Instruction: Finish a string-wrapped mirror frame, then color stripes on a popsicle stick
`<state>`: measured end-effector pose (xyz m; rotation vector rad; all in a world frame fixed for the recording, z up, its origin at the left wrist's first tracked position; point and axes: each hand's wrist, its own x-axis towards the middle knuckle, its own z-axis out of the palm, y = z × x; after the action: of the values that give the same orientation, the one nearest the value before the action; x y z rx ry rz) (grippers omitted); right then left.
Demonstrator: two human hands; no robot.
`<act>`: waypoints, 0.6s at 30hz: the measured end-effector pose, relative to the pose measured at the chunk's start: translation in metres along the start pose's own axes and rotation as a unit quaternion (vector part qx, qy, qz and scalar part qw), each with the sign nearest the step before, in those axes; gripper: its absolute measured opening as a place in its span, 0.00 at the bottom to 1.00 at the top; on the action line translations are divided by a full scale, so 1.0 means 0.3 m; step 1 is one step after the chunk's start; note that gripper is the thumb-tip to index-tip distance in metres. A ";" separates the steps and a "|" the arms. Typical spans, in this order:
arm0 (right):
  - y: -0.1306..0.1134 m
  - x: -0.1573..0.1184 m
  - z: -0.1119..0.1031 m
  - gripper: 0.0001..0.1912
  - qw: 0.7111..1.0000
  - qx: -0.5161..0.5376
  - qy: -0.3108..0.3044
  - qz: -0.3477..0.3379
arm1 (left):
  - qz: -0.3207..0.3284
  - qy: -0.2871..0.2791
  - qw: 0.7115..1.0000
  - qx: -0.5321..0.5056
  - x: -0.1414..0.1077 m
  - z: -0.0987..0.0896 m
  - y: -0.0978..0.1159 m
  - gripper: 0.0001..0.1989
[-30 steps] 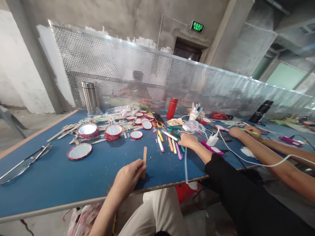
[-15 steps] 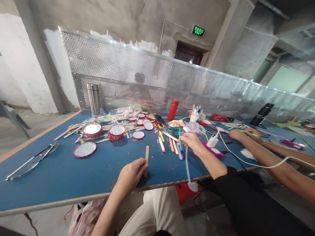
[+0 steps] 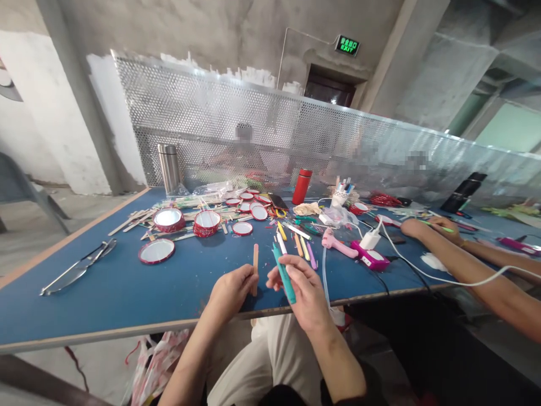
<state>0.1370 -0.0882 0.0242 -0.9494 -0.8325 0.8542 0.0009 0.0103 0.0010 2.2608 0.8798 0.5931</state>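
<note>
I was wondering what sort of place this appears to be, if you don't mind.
Probably a shared craft workroom in a roughly finished building: the blue table is strewn with wooden sticks and coloured pens, another person's arm extends over it, and the wall looks like bare concrete.

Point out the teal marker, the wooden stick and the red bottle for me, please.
Teal marker (image 3: 285, 278): head view, middle of its barrel.
Wooden stick (image 3: 256, 258): head view, its upper part.
Red bottle (image 3: 301, 189): head view, middle of its body.
</note>
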 end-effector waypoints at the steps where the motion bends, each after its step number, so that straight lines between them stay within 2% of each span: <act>1: 0.017 0.002 0.011 0.11 1.000 0.014 0.008 -0.008 | -0.002 0.001 1.000 0.001 0.001 0.000 0.000 0.14; 5: 0.062 0.048 0.014 0.17 0.991 -0.020 0.063 -0.116 | -0.001 0.000 1.000 0.004 0.000 0.001 0.001 0.13; 7: 0.072 0.073 0.004 0.14 0.975 -0.092 0.112 -0.170 | -0.001 0.001 1.000 0.007 -0.002 0.000 0.003 0.13; 10: 0.081 0.085 -0.003 0.09 0.945 -0.197 0.159 -0.207 | -0.003 0.002 1.000 0.011 -0.004 -0.001 0.008 0.13; 12: 0.091 0.075 -0.002 0.10 0.933 -0.225 0.147 -0.237 | -0.007 0.002 1.000 0.009 -0.004 -0.001 0.011 0.13; 15: 0.112 0.047 0.006 0.11 0.925 -0.228 0.092 -0.290 | -0.014 0.000 1.000 0.007 -0.003 0.000 0.014 0.13; 18: 0.127 0.024 0.015 0.11 0.925 -0.226 0.037 -0.302 | -0.017 0.004 1.000 0.007 -0.002 0.002 0.015 0.13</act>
<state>0.1271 -0.0678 -0.0075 -1.0271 -1.1998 0.0850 0.0030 0.0070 0.0036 2.2518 0.9275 0.5831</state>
